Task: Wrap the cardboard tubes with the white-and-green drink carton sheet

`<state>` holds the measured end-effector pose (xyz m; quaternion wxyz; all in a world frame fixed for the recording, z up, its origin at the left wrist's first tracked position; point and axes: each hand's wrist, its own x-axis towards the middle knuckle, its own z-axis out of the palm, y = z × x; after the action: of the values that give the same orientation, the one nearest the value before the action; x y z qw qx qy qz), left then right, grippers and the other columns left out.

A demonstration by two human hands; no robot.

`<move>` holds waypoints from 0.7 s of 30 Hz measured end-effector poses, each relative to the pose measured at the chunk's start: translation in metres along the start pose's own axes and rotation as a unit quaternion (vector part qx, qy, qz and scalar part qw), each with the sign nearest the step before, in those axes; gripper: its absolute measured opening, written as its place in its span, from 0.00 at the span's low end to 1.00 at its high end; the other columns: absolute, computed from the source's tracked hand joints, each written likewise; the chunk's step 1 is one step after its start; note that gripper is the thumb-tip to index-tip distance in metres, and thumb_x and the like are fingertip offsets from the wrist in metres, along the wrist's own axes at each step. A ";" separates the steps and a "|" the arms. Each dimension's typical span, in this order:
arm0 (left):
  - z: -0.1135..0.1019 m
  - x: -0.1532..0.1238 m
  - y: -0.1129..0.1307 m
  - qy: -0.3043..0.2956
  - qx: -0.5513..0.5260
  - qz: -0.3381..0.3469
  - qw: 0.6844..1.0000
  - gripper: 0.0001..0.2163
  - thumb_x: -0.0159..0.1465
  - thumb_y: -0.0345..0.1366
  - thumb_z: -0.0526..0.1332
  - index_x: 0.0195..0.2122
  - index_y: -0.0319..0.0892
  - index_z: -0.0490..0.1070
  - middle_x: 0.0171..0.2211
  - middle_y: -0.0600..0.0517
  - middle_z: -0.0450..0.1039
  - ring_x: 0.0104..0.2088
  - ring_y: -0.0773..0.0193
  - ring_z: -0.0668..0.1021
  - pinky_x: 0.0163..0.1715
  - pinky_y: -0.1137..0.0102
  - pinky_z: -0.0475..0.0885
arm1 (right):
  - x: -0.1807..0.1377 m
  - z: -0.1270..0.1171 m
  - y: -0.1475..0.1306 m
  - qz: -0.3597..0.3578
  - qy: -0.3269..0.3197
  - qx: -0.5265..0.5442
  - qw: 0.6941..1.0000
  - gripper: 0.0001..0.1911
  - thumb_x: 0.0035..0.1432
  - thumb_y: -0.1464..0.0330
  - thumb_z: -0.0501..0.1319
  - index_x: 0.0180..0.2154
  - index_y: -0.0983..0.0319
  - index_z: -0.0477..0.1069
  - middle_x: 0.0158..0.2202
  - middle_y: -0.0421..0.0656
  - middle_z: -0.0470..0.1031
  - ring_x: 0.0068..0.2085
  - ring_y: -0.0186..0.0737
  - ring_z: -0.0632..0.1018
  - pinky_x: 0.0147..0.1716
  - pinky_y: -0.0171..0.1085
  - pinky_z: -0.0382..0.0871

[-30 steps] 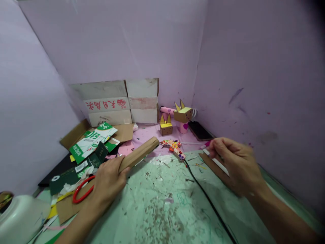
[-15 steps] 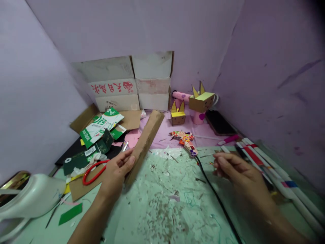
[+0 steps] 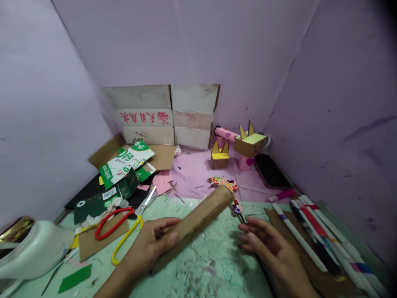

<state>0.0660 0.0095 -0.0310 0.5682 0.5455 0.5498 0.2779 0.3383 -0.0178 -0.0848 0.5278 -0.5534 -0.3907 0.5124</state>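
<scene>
A brown cardboard tube [image 3: 198,221] lies slanted in the grip of my left hand [image 3: 151,246], thumb on top, its far end pointing up and to the right. That end covers part of a glue gun [image 3: 223,182] wrapped in colourful patterned paper, which rests on the table. My right hand [image 3: 273,250] hovers right of the tube, fingers loosely bent and apart, close to the glue gun's black cord [image 3: 241,217]; I see nothing held in it. Scissors [image 3: 145,202] with one red and one yellow handle lie left of my left hand.
Two cardboard animal heads with yellow ears, a small one [image 3: 220,159] and a larger one [image 3: 249,144], stand at the back. A phone [image 3: 272,170] and several markers [image 3: 299,236] lie right. Cardboard packaging [image 3: 127,163] is piled left, beside a white jug-like container [image 3: 40,244].
The tube has tipped from steep to flatter, its far end now over the glue gun. My right hand has moved left and down towards the cord. The view has shifted, showing the scissors more fully.
</scene>
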 end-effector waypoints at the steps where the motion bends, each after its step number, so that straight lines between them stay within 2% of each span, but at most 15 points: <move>1: 0.000 -0.001 0.000 -0.008 0.020 0.012 1.000 0.25 0.51 0.54 0.62 0.43 0.41 0.75 0.38 0.46 0.79 0.38 0.52 0.78 0.35 0.67 0.71 | 0.000 0.000 0.002 -0.010 0.008 0.011 1.000 0.21 0.49 0.54 0.65 0.43 0.56 0.69 0.41 0.47 0.76 0.39 0.46 0.78 0.35 0.41 0.74; 3: -0.001 -0.003 -0.002 -0.019 0.072 0.037 0.997 0.23 0.52 0.52 0.61 0.43 0.43 0.75 0.38 0.47 0.79 0.38 0.51 0.78 0.37 0.65 0.71 | 0.001 -0.001 0.004 -0.042 0.011 0.024 0.999 0.19 0.52 0.56 0.64 0.45 0.54 0.67 0.45 0.46 0.74 0.44 0.46 0.76 0.40 0.42 0.73; 6: -0.006 -0.003 -0.009 -0.038 0.125 0.065 0.989 0.21 0.54 0.51 0.59 0.44 0.47 0.76 0.41 0.49 0.79 0.40 0.50 0.78 0.41 0.62 0.71 | 0.001 0.000 0.001 -0.086 -0.028 0.035 0.995 0.18 0.55 0.58 0.62 0.47 0.52 0.66 0.50 0.45 0.70 0.50 0.47 0.73 0.47 0.45 0.69; 9: -0.007 -0.003 -0.013 -0.029 0.149 0.076 0.986 0.20 0.53 0.51 0.60 0.44 0.51 0.76 0.43 0.51 0.78 0.44 0.48 0.77 0.44 0.59 0.70 | 0.002 0.003 -0.008 -0.116 -0.068 0.044 0.990 0.17 0.53 0.56 0.63 0.44 0.53 0.69 0.52 0.46 0.70 0.53 0.50 0.71 0.49 0.48 0.67; 13: -0.002 -0.004 -0.013 0.010 0.165 0.077 0.983 0.19 0.49 0.51 0.63 0.41 0.53 0.78 0.41 0.52 0.79 0.42 0.47 0.78 0.44 0.58 0.71 | 0.002 0.007 -0.021 -0.126 -0.127 0.003 0.984 0.18 0.48 0.53 0.65 0.37 0.58 0.75 0.48 0.49 0.74 0.52 0.52 0.72 0.51 0.47 0.64; 16: -0.003 -0.004 -0.013 0.017 0.177 0.085 0.980 0.19 0.46 0.51 0.65 0.39 0.52 0.79 0.39 0.51 0.80 0.40 0.47 0.79 0.42 0.59 0.73 | 0.002 0.007 -0.022 -0.139 -0.151 -0.031 0.978 0.17 0.45 0.53 0.66 0.30 0.60 0.78 0.42 0.47 0.77 0.46 0.51 0.75 0.47 0.45 0.67; 18: -0.007 -0.003 -0.014 0.086 0.158 0.099 0.979 0.20 0.47 0.52 0.65 0.39 0.51 0.79 0.39 0.50 0.80 0.40 0.47 0.79 0.40 0.62 0.74 | 0.004 0.005 -0.017 -0.131 -0.127 -0.040 0.982 0.16 0.43 0.54 0.67 0.26 0.61 0.78 0.38 0.47 0.78 0.42 0.51 0.76 0.41 0.43 0.70; 21: -0.019 -0.001 -0.016 0.225 0.070 0.121 0.964 0.20 0.52 0.52 0.62 0.42 0.48 0.77 0.41 0.49 0.78 0.43 0.51 0.77 0.38 0.68 0.73 | 0.006 0.003 -0.006 -0.080 -0.038 0.005 0.996 0.17 0.41 0.55 0.69 0.31 0.60 0.79 0.36 0.47 0.79 0.36 0.48 0.77 0.34 0.40 0.71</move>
<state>0.0435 0.0103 -0.0413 0.3528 0.5698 0.6114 0.4208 0.3369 -0.0101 -0.0799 0.5547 -0.4977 -0.4510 0.4912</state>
